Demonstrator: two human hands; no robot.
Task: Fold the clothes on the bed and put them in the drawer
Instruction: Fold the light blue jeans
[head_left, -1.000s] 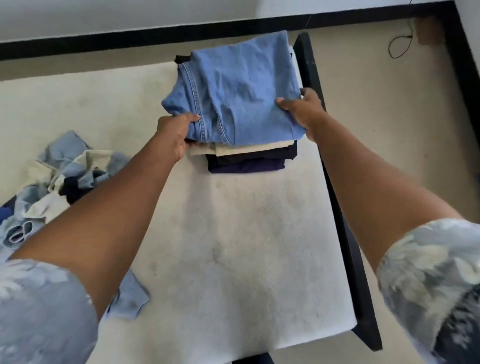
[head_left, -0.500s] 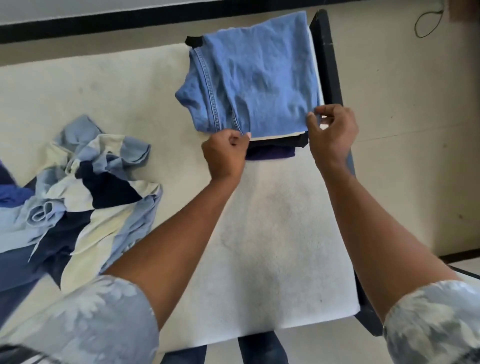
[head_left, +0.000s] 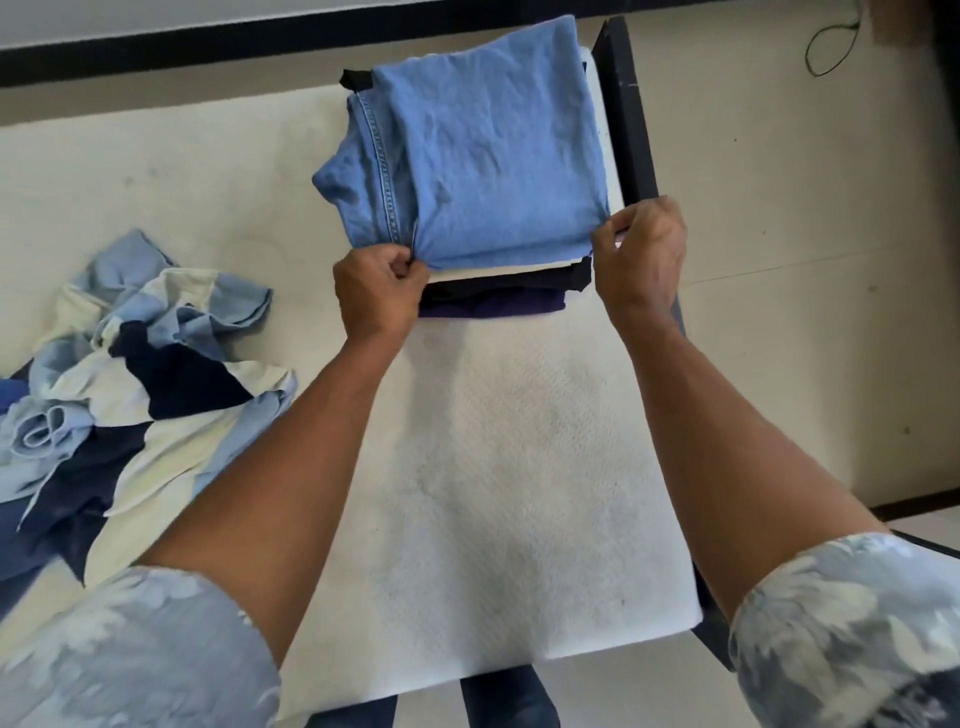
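Both arms reach straight out from the patterned short sleeves (head_left: 130, 660), elbows low and wrists a little raised, over the white bed (head_left: 519, 467). The left hand (head_left: 376, 291) is knuckles-up, its fingers curled in and its thumb pinching the near left corner of the folded light-blue denim garment (head_left: 493, 156), just where the stitched seam comes down. The right hand (head_left: 639, 254) is turned palm-inward and pinches the near right corner between thumb and bent fingers. The garment lies flat on top of the stack of folded clothes (head_left: 519, 286), over a cream layer, a black one and a purple one, at the far right of the bed, close against the black bed frame (head_left: 626, 119). A second ago the hands gripped the garment further up, one on each side edge; half a second ago they were already at the near edge, the right one with its fingers just off the corner, and now both have hold of it. The heap of unfolded clothes (head_left: 130, 374), pale blue, cream and navy, lies well apart at the left of the bed
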